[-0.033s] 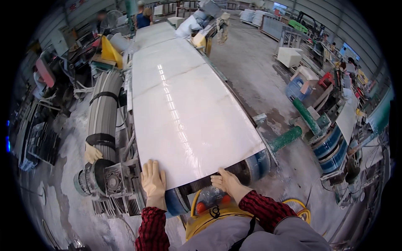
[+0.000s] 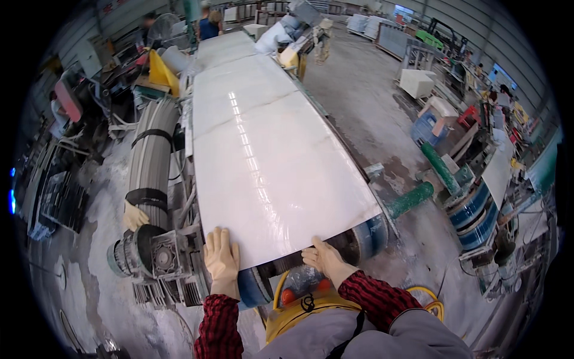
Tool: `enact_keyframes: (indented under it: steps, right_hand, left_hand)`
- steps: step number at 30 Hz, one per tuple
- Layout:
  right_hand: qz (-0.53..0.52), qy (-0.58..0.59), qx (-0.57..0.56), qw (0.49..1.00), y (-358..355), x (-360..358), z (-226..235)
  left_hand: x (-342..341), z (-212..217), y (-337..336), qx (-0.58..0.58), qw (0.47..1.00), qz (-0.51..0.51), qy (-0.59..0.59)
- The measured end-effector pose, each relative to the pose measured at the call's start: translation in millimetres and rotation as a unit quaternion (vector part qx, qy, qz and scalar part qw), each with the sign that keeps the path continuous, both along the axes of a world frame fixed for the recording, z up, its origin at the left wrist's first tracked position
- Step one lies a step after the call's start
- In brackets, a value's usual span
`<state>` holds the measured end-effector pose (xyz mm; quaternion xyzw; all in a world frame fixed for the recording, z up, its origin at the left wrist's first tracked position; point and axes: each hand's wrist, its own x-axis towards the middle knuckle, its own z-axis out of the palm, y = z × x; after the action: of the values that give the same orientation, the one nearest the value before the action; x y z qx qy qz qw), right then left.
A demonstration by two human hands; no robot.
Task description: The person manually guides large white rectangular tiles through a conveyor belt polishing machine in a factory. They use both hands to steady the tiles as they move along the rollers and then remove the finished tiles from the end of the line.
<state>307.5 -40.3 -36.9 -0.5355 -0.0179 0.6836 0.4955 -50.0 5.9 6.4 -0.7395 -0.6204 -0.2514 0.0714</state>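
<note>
A long, glossy white stone slab with faint veins lies on a roller conveyor and stretches away from me. My left hand, in a cream rubber glove, rests flat with fingers stretched over the slab's near left corner. At the near edge, right of the middle, my right hand wears the same kind of glove. Its fingers are curled against the edge, the fingertips partly hidden. Below the slab's end a dark roller and blue drums show.
A spare cream glove hangs beside a motor at the left. Behind it stands a strapped grey bellows-like column. Green cylinders jut out at the right. A yellow hose lies on the floor. People stand at the far end.
The whole view has shifted very slightly. Both hands keep their places on the slab.
</note>
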Motion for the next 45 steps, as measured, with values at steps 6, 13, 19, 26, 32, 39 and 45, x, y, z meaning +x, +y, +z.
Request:
enact_keyframes:
  steps: [6,13,19,26,32,39,45]
  right_hand:
    - [-0.072,0.054,0.052,0.995,19.2,-31.5,13.6]
    - [0.009,-0.019,0.012,1.0,13.2,-19.9,24.3]
    - [0.059,-0.039,0.048,0.996,-36.0,-5.7,21.8]
    - [0.121,-0.009,-0.02,0.992,-110.2,35.0,25.7]
    - [0.18,-0.007,0.005,0.984,-114.9,39.2,33.2]
    - [0.213,-0.055,0.02,0.975,-119.2,34.2,37.3]
    - [0.252,-0.122,0.039,0.959,-123.2,31.8,7.4]
  left_hand:
    - [-1.7,0.5,-13.9,-0.009,1.0,0.01,-0.008]
    - [-0.7,2.0,-30.6,0.005,1.0,-0.007,-0.009]
    - [5.5,11.7,-78.8,-0.056,0.998,-0.011,-0.022]
    - [10.5,29.5,-151.2,-0.117,0.991,-0.047,-0.034]
    - [-8.7,24.8,-75.5,-0.141,0.988,-0.055,-0.024]
    - [-12.4,11.7,27.8,-0.086,0.994,-0.069,0.004]
    - [13.1,15.3,143.4,-0.009,0.98,-0.2,0.021]
